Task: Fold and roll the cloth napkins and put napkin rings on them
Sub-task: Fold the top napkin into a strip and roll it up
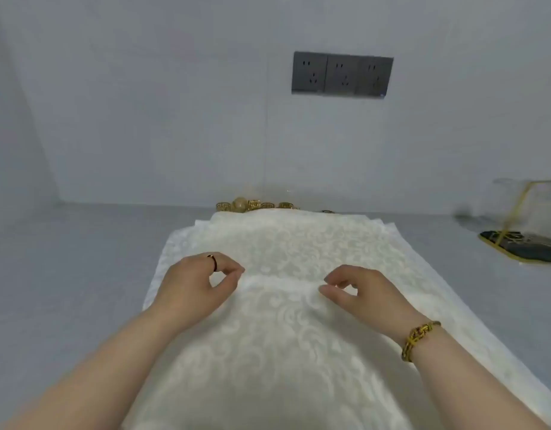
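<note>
A white damask cloth napkin (pixel 286 243) lies spread down the middle of the grey counter (pixel 66 259), running from the near edge toward the far edge. More white layers show at its far corners, so it seems to top a stack.

Both hands rest on it about midway. The left hand (pixel 199 287) and right hand (pixel 364 293) each have thumb and forefinger curled together, the other fingers tucked. The fingers (pixel 237 271) of each hand appear to pinch one end of a low raised fold (pixel 280 282) in the cloth. That fold is the relation that matters: its long axis runs left to right, parallel to the counter's near edge, directly between the two hands. Neither hand is nearer, as each sits at its own end with fingertips touching the cloth.

Judging from this, the fold or roll has only just begun. The next move likely needs both ends carried evenly so the ridge stays straight.

The gold napkin rings (pixel 255 204) wait at the far edge, just beyond the napkin and well apart from both hands.
</note>
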The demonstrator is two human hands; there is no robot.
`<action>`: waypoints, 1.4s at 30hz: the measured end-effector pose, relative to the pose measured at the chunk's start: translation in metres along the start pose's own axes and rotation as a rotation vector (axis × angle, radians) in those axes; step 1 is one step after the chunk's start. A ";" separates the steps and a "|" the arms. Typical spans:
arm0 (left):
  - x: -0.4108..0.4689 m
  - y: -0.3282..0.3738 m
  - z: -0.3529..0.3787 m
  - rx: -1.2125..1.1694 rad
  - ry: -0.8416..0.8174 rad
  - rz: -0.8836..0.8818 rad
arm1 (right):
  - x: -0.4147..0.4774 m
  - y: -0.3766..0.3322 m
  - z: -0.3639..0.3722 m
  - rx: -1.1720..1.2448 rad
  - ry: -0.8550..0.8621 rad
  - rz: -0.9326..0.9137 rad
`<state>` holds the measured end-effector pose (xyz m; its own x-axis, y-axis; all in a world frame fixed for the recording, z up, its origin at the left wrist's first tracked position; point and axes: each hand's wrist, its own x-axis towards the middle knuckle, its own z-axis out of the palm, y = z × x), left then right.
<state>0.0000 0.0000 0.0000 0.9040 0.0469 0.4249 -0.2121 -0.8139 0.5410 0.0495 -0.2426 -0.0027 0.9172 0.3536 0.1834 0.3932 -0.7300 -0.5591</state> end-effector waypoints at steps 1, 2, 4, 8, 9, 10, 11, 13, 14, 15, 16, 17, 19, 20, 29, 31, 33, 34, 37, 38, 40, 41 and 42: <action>-0.006 0.000 0.001 -0.012 -0.032 -0.007 | -0.005 0.000 0.003 0.029 -0.023 0.012; -0.013 0.001 0.002 -0.034 -0.071 -0.035 | -0.012 0.000 0.004 0.054 -0.038 0.022; -0.036 -0.002 0.008 -0.042 -0.166 -0.043 | -0.032 0.003 0.010 0.089 -0.076 0.024; -0.073 -0.006 0.021 -0.110 -0.324 -0.093 | -0.064 0.009 0.022 0.110 -0.282 0.069; -0.080 -0.007 0.023 -0.138 -0.346 -0.094 | -0.070 0.009 0.024 0.127 -0.309 0.078; -0.086 -0.006 0.024 -0.153 -0.352 -0.072 | -0.075 0.009 0.027 0.159 -0.320 0.081; -0.092 -0.006 0.027 -0.152 -0.376 -0.057 | -0.083 0.010 0.029 0.195 -0.313 0.085; -0.098 -0.009 0.027 -0.133 -0.422 -0.036 | -0.091 0.008 0.031 0.190 -0.304 0.047; -0.100 -0.009 0.026 -0.111 -0.442 -0.022 | -0.095 0.007 0.033 0.134 -0.303 -0.003; -0.100 -0.008 0.025 -0.095 -0.458 -0.002 | -0.098 0.005 0.034 0.065 -0.303 -0.060; -0.100 -0.008 0.025 -0.070 -0.458 0.034 | -0.100 0.003 0.035 -0.009 -0.302 -0.121; -0.100 -0.008 0.027 -0.048 -0.467 0.054 | -0.103 0.001 0.037 -0.080 -0.307 -0.166; -0.099 -0.007 0.031 -0.008 -0.452 0.093 | -0.103 -0.001 0.042 -0.195 -0.303 -0.228; -0.097 -0.007 0.033 0.014 -0.435 0.110 | -0.102 0.000 0.045 -0.239 -0.280 -0.253; -0.080 -0.024 0.019 0.007 -0.232 0.033 | -0.086 0.006 0.023 -0.188 -0.081 -0.247; -0.074 -0.032 0.004 0.024 -0.107 -0.048 | -0.087 0.015 0.007 -0.308 -0.070 -0.194; -0.070 -0.040 -0.010 -0.005 -0.053 -0.143 | -0.091 0.024 -0.010 -0.355 -0.090 -0.116; -0.069 -0.045 -0.016 -0.052 -0.050 -0.175 | -0.094 0.028 -0.017 -0.357 -0.107 -0.076; -0.068 -0.054 -0.032 -0.138 -0.074 -0.220 | -0.103 0.033 -0.032 -0.428 -0.164 0.006; -0.069 -0.055 -0.035 -0.156 -0.083 -0.235 | -0.104 0.034 -0.036 -0.444 -0.184 0.022; -0.071 -0.056 -0.039 -0.214 -0.082 -0.272 | -0.108 0.034 -0.044 -0.367 -0.225 0.054; -0.073 -0.056 -0.042 -0.264 -0.079 -0.294 | -0.112 0.033 -0.049 -0.270 -0.255 0.078; -0.075 -0.055 -0.046 -0.325 -0.075 -0.322 | -0.115 0.028 -0.056 -0.178 -0.284 0.095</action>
<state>-0.0730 0.0680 -0.0277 0.9647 0.2161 0.1506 -0.0102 -0.5404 0.8413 -0.0417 -0.3362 0.0054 0.9058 0.4097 -0.1085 0.3350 -0.8489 -0.4089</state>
